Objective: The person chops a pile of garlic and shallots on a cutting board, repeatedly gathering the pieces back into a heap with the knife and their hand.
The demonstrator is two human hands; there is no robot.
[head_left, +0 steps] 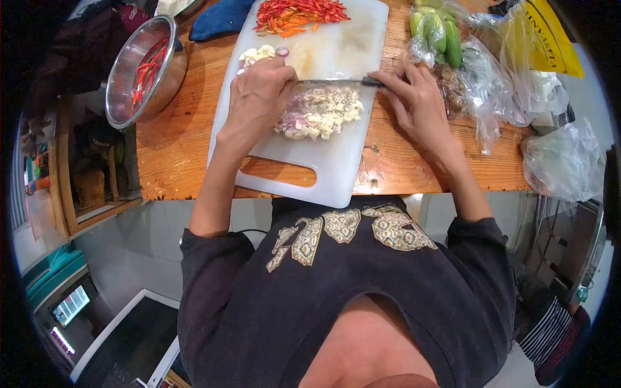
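A knife (333, 81) lies crosswise over the white cutting board (336, 178), its blade along the far side of a pile of chopped garlic and shallots (320, 116). My right hand (417, 103) grips the dark handle at the board's right edge, thumb and forefinger on it. At the blade's other end, my left hand (259, 94) is closed with curled fingers around the tip, which is hidden. Just beyond the left knuckles sit peeled garlic cloves and shallots (262, 54), partly covered by the hand. Sliced red and orange chilies (301, 16) are heaped at the board's far end.
A metal bowl (116, 110) with red chilies (150, 71) stands at the left, beside a blue cloth item (220, 21). On the right are bagged green vegetables (440, 35), clear plastic bags (485, 84) and a yellow bag (550, 35). The wooden table (171, 158) ends near my body.
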